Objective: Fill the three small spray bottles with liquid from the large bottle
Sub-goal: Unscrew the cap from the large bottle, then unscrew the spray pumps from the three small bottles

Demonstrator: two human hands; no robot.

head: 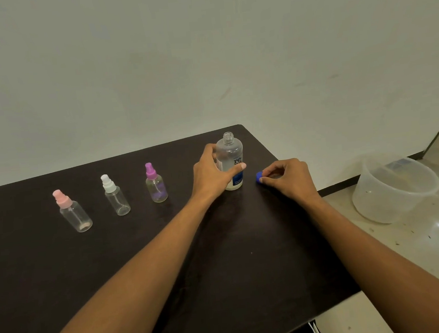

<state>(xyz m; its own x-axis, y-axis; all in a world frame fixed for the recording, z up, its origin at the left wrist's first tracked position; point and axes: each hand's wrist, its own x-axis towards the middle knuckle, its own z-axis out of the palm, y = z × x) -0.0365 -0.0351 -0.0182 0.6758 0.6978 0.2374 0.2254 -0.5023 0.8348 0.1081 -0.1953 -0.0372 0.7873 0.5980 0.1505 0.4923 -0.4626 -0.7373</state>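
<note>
- Three small spray bottles stand upright in a row on the dark bench [248, 257], each with its sprayer top on, all to the left of both hands.
- The pink-capped bottle [74, 212] is farthest left, the white-capped bottle [115, 196] is in the middle, and the purple-capped bottle [156, 185] is on the right of the row.
- The purple-capped bottle is near the left grip [211, 175] but apart from it. The other two are well apart from either hand.
- All three bodies are clear plastic. Whether any holds liquid cannot be told.
- The large bottle [230, 152] stands upright near the bench's far right corner, with its threaded neck bare and open and its white and blue label facing the camera.
- The left grip is wrapped round the large bottle's body from the left side. The thumb lies across the front over the label, and the fingers are hidden behind.
- The right grip [287, 177] is just beside the large bottle on its right, not touching it.
- The right grip is narrow and pinches the small blue cap [259, 176] between thumb and fingertips, low over the bench. Whether the cap touches the surface cannot be told.
- Past the bench's right edge, a translucent plastic tub [395, 189] sits on the pale floor [421, 240].
</note>
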